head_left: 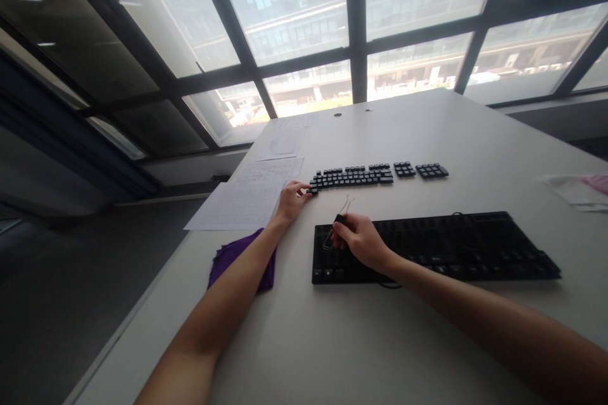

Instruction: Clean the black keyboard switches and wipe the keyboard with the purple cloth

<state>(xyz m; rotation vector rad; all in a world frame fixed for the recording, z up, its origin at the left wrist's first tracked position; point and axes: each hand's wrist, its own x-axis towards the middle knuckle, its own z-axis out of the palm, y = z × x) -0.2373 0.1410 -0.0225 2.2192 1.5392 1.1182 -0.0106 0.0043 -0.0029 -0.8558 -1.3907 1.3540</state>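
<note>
A black keyboard lies on the white table, its keycaps taken off. The loose black keycaps are laid out in rows farther back. My left hand reaches to the left end of those rows, fingers pinched on a keycap there. My right hand hovers over the keyboard's left end and grips a wire keycap puller, whose loops stick up above the fingers.
Printed paper sheets lie left of the keycaps, and a purple cloth sits under my left forearm near the table's left edge. A pink-and-white packet rests at the far right. Large windows rise behind the table.
</note>
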